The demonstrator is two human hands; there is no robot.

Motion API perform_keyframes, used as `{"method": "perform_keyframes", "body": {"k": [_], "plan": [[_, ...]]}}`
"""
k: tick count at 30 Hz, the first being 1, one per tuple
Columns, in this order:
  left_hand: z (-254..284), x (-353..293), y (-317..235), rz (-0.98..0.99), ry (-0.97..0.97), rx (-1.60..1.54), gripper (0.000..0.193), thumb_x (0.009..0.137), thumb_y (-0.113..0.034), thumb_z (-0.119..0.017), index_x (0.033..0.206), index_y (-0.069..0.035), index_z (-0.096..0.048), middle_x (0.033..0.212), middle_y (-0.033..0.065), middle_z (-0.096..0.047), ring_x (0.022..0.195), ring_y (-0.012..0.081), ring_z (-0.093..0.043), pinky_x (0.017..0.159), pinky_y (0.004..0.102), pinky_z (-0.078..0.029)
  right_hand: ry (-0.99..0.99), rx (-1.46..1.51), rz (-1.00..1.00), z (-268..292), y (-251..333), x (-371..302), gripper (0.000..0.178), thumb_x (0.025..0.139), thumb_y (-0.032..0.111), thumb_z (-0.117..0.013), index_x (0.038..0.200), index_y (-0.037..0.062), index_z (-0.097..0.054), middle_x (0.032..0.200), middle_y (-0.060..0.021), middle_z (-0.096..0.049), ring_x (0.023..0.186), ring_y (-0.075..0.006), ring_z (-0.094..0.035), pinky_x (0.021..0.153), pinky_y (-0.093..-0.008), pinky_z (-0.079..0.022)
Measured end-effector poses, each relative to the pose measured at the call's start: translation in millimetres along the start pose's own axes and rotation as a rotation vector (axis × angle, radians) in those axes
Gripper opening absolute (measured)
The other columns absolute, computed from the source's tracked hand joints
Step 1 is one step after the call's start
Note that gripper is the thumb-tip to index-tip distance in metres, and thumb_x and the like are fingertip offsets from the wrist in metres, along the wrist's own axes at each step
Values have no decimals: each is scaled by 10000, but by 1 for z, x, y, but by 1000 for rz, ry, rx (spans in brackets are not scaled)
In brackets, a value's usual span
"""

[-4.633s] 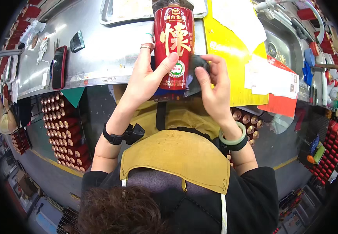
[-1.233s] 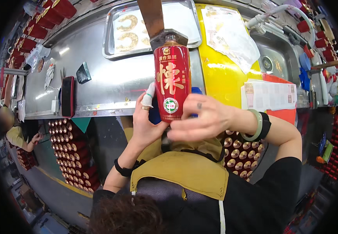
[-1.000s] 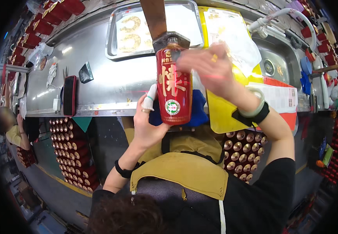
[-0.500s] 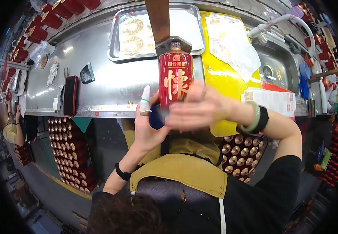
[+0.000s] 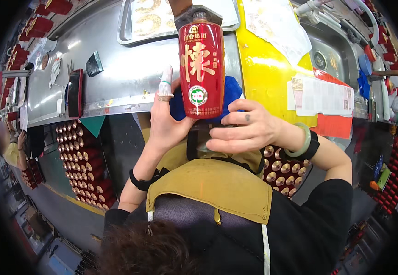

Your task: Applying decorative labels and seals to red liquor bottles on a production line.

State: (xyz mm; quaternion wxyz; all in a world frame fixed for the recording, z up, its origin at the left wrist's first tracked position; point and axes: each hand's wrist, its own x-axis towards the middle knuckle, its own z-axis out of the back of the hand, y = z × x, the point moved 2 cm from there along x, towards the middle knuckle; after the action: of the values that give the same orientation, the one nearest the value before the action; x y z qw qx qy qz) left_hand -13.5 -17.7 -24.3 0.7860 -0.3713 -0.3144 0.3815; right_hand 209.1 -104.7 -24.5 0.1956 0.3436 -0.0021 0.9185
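Observation:
A red bottle (image 5: 202,64) with gold characters lies tilted over the worktop's front edge, its neck end against a dark octagonal block (image 5: 197,16). Low on its front sits a round green-and-white sticker (image 5: 198,96). My left hand (image 5: 167,120) grips the bottle's lower left side, thumb at the base; its other fingers are partly hidden. A white finger cover (image 5: 167,82) wraps one of its fingertips. To the right of the base, my right hand (image 5: 249,128) has its fingers loosely bent and spread, with nothing visible in them. Under the bottle a blue cloth (image 5: 232,91) shows on both sides.
A metal tray (image 5: 125,27) with gold ring-shaped pieces stands behind. On the left lie a phone (image 5: 75,94) and a small dark packet (image 5: 94,64). A yellow sheet (image 5: 272,68) carries papers (image 5: 320,97) on the right, beside a sink (image 5: 332,46). Another person works far left.
My right hand has drawn back from the bottle's lower front, and the round sticker now shows there. The view has shifted, so the worktop appears higher. My left hand keeps its hold.

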Motion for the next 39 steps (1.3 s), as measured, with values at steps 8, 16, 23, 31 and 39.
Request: {"method": "perform_keyframes", "body": {"k": [8,16,23,31,39], "plan": [[1,1,-2,-50,1,-32,1048,719,-55,-851,1573,39,-250,1321,223,-639,1215,320,-641,1045,398,-480,-233,-175,-249,19,11,30,268,779,120,-716,1033,193,-762,1013,46,-732,822,-109,-611,779,-306,-470],[0,1,-11,-44,-71,-2,932,728,-91,-880,1509,46,-390,1309,202,-658,1187,281,-663,1012,367,-512,-247,-218,-514,22,25,32,261,769,114,-730,1016,194,-766,994,73,-740,796,-119,-603,811,-309,-433],[2,-4,-21,-158,-182,93,842,673,-120,-940,1394,48,-538,1382,169,-624,1255,299,-615,1070,389,-466,-313,-303,-647,31,28,44,312,726,94,-721,1021,183,-773,994,66,-728,809,-137,-582,767,-302,-431],[-1,-2,-19,-202,-224,77,831,665,-141,-946,1378,35,-559,1370,167,-630,1242,303,-618,1070,402,-462,-197,-215,-584,26,31,54,314,729,111,-707,1033,164,-762,1010,63,-729,801,-134,-569,739,-302,-430],[-1,0,-18,-238,-218,17,845,664,-121,-940,1392,43,-543,1271,161,-656,1136,262,-656,995,369,-506,-92,-273,-438,24,44,61,361,681,130,-740,1038,161,-784,987,66,-736,766,-118,-545,778,-303,-378]]}}
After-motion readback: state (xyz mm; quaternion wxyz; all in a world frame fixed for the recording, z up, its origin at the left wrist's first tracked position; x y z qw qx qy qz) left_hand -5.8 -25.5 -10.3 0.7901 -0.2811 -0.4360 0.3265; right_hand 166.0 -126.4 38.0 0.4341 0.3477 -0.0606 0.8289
